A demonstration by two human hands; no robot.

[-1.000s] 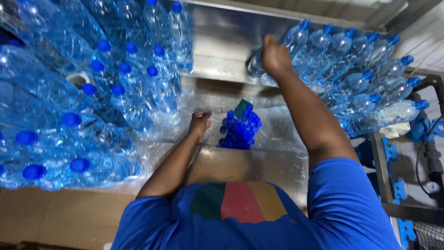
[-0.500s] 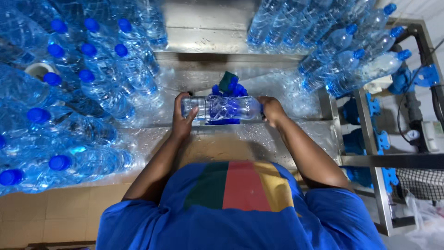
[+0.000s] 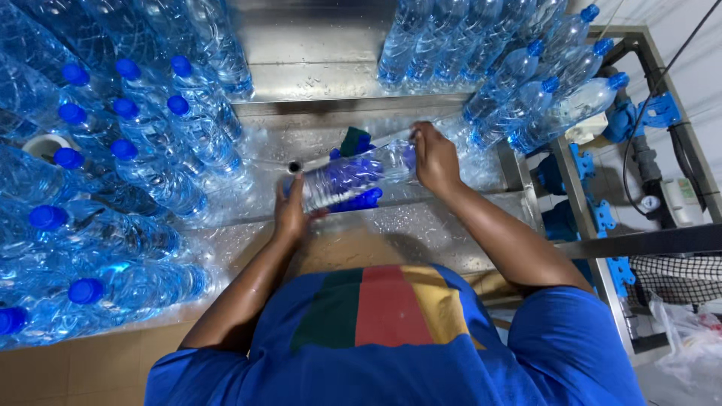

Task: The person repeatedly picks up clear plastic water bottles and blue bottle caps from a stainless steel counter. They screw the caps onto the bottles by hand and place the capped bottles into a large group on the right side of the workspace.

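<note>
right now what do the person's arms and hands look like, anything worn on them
Both arms are bare from the short blue sleeves of a T-shirt down. The shirt carries green, red and yellow vertical bands across the back. The left hand and right hand are bare: no gloves, and no watch, ring or wristband shows. Water droplets glisten on the left forearm.

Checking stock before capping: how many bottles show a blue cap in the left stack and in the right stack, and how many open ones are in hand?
Capped bottles, left stack: 11 caps show
Capped bottles, right stack: 4 caps show
Uncapped bottle, held by left hand and right hand: 1
Total: 16; more bottles stand with their caps hidden.
</note>
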